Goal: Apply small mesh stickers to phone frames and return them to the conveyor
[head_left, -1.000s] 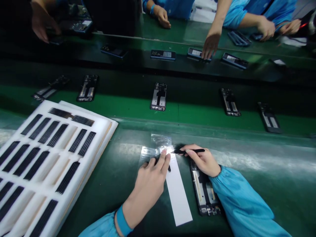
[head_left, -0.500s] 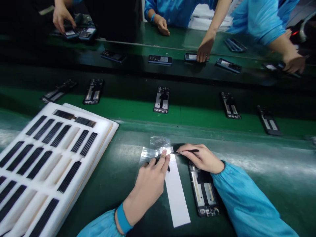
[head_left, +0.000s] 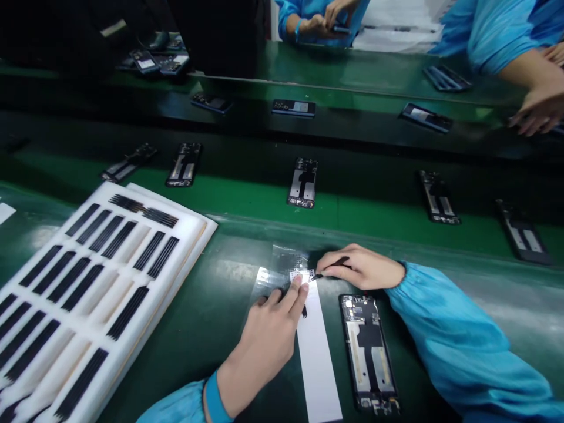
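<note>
My left hand (head_left: 271, 335) lies over the upper part of a long white paper strip (head_left: 318, 358), its index and middle fingers stretched out and pressing on it. Beneath and beside these fingertips is a clear plastic sheet (head_left: 282, 258) with small dark dots. My right hand (head_left: 359, 267) is closed in a pinch around slim black tweezers (head_left: 337, 262), whose tip touches the strip's top end by my left fingertips. A small black piece (head_left: 304, 311) sits on the strip beside my left fingers. Just below my right hand, an opened phone (head_left: 370, 355) lies with its inner parts facing up.
At left, a white foam tray (head_left: 194, 235) holds rows of thin black strips. Beyond the bench edge, several opened phones (head_left: 303, 182) lie on a green belt, with more phones (head_left: 294, 107) on a ledge behind. Across from me, co-workers' hands (head_left: 540, 106) are busy.
The view has shifted slightly, so most things sit further right. My right hand has moved off the opened phone's top. A co-worker opposite now holds a phone, and the far-left hand is gone.
</note>
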Action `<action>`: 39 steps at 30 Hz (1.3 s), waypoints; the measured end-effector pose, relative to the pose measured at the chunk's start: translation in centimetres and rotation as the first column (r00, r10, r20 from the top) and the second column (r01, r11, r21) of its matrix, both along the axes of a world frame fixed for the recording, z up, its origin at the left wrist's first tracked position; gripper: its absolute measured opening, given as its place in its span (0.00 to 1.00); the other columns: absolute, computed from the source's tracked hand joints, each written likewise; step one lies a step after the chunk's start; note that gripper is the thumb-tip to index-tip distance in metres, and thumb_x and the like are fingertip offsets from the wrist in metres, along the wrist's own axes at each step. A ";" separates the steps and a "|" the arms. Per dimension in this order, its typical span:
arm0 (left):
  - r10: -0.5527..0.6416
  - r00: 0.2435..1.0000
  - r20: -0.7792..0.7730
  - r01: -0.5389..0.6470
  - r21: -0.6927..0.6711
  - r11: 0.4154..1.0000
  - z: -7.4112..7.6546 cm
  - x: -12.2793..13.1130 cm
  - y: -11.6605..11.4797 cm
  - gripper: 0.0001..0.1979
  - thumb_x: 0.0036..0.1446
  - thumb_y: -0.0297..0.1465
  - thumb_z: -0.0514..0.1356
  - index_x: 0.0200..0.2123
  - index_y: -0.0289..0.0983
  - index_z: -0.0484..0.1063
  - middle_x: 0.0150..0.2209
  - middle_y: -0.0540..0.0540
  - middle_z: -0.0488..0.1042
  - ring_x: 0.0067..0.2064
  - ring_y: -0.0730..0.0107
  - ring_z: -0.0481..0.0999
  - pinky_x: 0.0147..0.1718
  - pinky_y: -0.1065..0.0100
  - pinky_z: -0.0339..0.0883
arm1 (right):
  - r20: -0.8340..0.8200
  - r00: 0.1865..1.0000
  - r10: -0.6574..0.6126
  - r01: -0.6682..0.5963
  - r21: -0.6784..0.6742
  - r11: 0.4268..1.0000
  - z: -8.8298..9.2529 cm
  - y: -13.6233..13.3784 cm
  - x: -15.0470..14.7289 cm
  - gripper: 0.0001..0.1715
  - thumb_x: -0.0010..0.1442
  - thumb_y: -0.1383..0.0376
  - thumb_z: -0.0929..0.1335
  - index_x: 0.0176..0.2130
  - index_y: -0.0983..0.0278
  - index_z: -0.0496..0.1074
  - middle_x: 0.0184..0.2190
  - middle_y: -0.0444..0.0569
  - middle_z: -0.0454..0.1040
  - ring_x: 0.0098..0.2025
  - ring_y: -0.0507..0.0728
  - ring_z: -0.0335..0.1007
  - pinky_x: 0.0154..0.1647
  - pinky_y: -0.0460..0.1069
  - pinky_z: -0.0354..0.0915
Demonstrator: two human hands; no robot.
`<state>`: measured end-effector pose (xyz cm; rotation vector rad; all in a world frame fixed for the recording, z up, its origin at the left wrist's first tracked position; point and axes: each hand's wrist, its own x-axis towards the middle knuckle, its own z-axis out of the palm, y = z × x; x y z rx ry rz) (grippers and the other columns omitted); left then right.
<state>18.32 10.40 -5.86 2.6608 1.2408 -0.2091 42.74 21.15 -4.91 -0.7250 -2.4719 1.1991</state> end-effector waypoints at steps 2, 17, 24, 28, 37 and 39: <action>-0.003 1.000 0.002 0.003 -0.013 1.000 -0.1 0.0 0.0 0.36 0.54 0.17 0.51 0.68 0.33 0.58 0.69 0.42 0.58 0.45 0.57 0.76 0.34 0.59 0.78 | -0.056 0.995 -0.087 0.088 0.010 0.996 -1.0 -1.0 0.7 0.17 0.74 0.61 0.60 0.45 0.65 0.76 0.40 0.52 0.81 0.40 0.55 0.80 0.43 0.47 0.72; -0.023 0.997 0.078 0.014 0.109 0.994 -0.4 0.1 -0.1 0.34 0.52 0.15 0.50 0.64 0.31 0.64 0.63 0.40 0.68 0.38 0.60 0.77 0.27 0.61 0.77 | -0.212 0.939 -0.269 0.275 -0.002 0.961 -3.5 -4.3 1.7 0.12 0.71 0.67 0.63 0.49 0.65 0.74 0.41 0.53 0.81 0.43 0.56 0.79 0.45 0.48 0.74; -0.020 0.998 0.059 0.016 0.063 0.998 -0.5 0.1 -0.1 0.34 0.53 0.16 0.49 0.65 0.31 0.63 0.65 0.41 0.66 0.40 0.59 0.77 0.30 0.61 0.77 | -0.202 0.951 -0.233 0.235 -0.012 0.972 -2.7 -4.0 1.5 0.13 0.71 0.67 0.63 0.50 0.65 0.75 0.40 0.54 0.81 0.42 0.58 0.78 0.44 0.51 0.75; -0.026 0.998 0.061 0.022 0.064 0.998 -0.5 0.2 0.0 0.33 0.54 0.16 0.49 0.64 0.30 0.63 0.64 0.40 0.67 0.39 0.59 0.77 0.29 0.60 0.77 | -0.173 0.960 -0.221 0.227 0.011 0.974 -2.2 -4.0 1.4 0.13 0.71 0.67 0.63 0.50 0.64 0.74 0.40 0.53 0.81 0.42 0.58 0.78 0.43 0.51 0.75; -0.019 0.998 0.062 0.017 0.032 0.999 -0.6 0.2 -0.2 0.35 0.54 0.16 0.49 0.66 0.31 0.60 0.65 0.40 0.66 0.40 0.58 0.76 0.30 0.59 0.77 | -0.107 0.943 -0.314 0.320 0.039 0.947 -1.6 -6.0 0.1 0.11 0.70 0.70 0.63 0.49 0.64 0.72 0.40 0.54 0.80 0.40 0.59 0.78 0.40 0.52 0.74; -0.019 0.998 0.059 0.017 0.023 1.000 -0.6 0.1 -0.2 0.34 0.55 0.16 0.49 0.66 0.31 0.60 0.65 0.40 0.66 0.41 0.58 0.77 0.31 0.59 0.78 | -0.121 0.929 -0.351 0.358 0.045 0.933 -1.4 -6.3 -0.3 0.11 0.70 0.70 0.62 0.48 0.63 0.72 0.39 0.53 0.80 0.39 0.59 0.78 0.38 0.52 0.74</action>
